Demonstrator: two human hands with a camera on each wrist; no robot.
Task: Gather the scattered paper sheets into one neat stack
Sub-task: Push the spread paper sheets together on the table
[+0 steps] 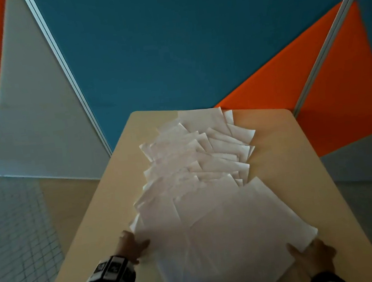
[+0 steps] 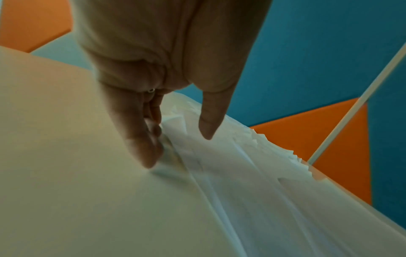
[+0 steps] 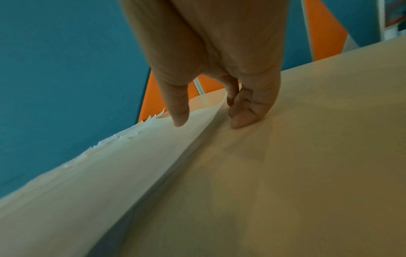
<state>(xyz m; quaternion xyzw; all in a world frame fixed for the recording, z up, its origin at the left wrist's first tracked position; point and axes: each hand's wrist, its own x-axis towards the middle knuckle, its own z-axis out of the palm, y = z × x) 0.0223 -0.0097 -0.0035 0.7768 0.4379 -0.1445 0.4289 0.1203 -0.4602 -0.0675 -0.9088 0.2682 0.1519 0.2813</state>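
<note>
1. Our left hand (image 1: 132, 245) sits at the left edge of the sheets (image 1: 199, 185), near the front of the table (image 1: 281, 153). In the left wrist view its fingers (image 2: 142, 147) are straight and close together, tips down on the table against the paper's edge, with the thumb apart and over the paper. It pinches nothing that we can see.

2. The sheets lie in one long overlapping spread down the middle of the table, from the front edge near us to the far edge. We judge the gathering barely begun: the pieces touch and overlap, but corners stick out on both sides and no squared stack exists yet. What is left is to push the spread together and even its edges.

3. The spread's long axis runs away from us, front to back. The nearest, largest sheets are turned askew, one corner pointing to the right.

4. Our right hand (image 1: 314, 256) is at the near right corner of the sheets. In the right wrist view its fingers (image 3: 246, 118) are lightly bent, tips on the table beside the paper's raised edge, and the thumb rests over the top sheet. Whether it truly pinches the edge we cannot tell.
</note>
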